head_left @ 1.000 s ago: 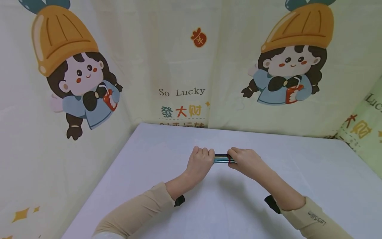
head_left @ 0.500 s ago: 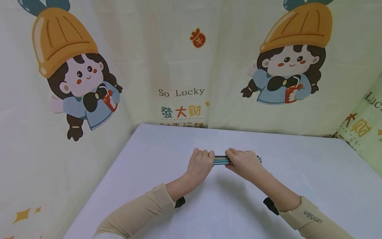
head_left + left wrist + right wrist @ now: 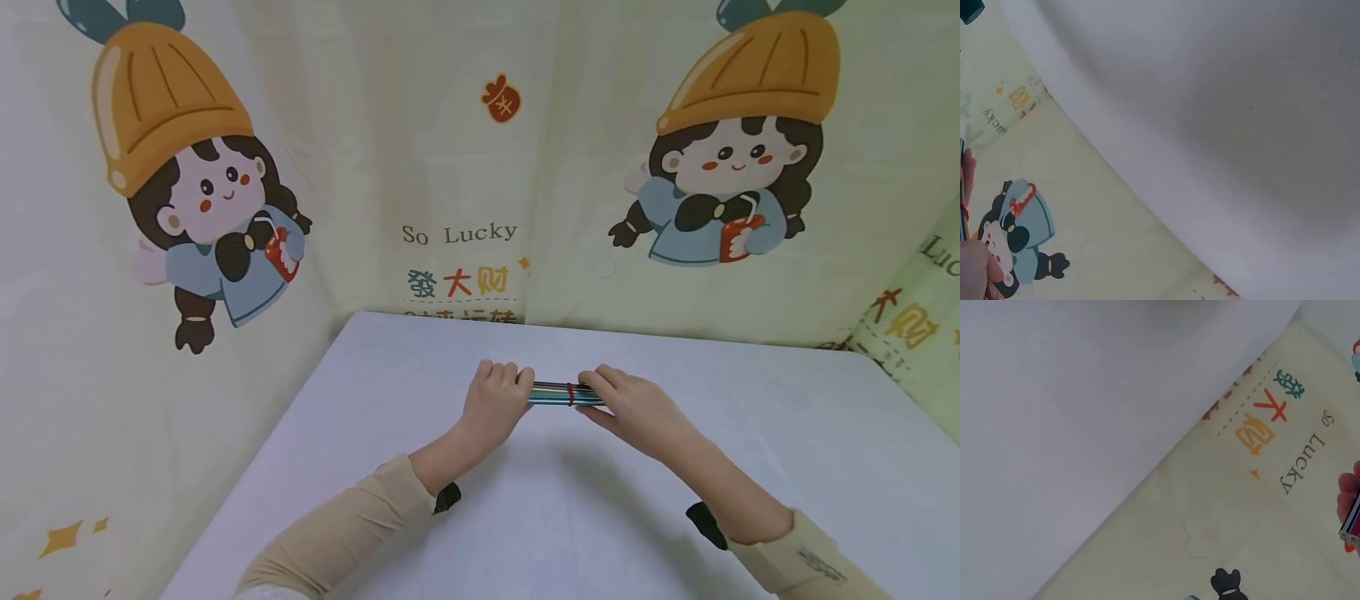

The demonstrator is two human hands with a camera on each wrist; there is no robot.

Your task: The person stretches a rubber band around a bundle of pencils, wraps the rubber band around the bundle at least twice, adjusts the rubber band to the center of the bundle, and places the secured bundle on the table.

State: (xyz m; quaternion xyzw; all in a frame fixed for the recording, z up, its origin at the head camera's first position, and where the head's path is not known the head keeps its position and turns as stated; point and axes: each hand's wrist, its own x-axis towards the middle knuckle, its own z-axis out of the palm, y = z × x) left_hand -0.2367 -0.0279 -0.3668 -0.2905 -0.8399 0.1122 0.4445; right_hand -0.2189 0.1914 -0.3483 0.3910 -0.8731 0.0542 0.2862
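Note:
In the head view, a bundle of thin pencils [image 3: 549, 393], mostly blue-green and dark, is held level above the table. A red band [image 3: 571, 394] circles its middle. My left hand [image 3: 495, 406] grips the bundle's left end with curled fingers. On the other side, my right hand [image 3: 637, 410] pinches it, fingers over the top and thumb below. The right end is hidden by that hand in the head view. At the right wrist view's edge, pale cut ends of the pencils [image 3: 1349, 536] show beside some fingertips [image 3: 1347, 495].
A white table [image 3: 555, 517] lies under both arms, with their shadows on it. Behind and at the sides hangs a cream curtain [image 3: 337, 150] with printed cartoon figures and lettering. Black wrist pieces [image 3: 447, 498] show beneath the beige sleeves [image 3: 360, 521].
My right hand has slid rightward along the bundle, baring the red band and covering the right end that stuck out half a second ago. The left hand has risen slightly and shifted left.

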